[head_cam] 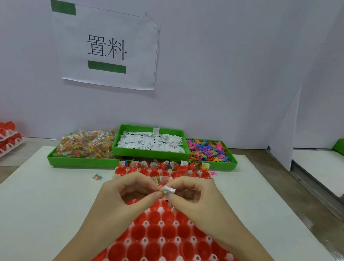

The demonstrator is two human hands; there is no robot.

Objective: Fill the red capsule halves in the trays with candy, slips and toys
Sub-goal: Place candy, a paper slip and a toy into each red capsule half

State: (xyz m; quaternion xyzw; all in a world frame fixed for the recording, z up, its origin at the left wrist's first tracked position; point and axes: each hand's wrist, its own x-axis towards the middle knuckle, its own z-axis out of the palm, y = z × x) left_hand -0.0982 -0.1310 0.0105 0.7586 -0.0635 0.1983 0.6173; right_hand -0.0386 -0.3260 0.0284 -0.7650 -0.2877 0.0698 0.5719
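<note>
We are pinching a candy packet [162, 190] with our left hand [128, 190] while our right hand [193, 193] is gripping a folded white slip [169, 190] against it. Both are hovering above the tray of red capsule halves [161, 241]; beyond our fingertips, the farthest row is already holding fillings.

Pale wall [210, 62], paper sign [107, 47], white tabletop [43, 203]
</note>
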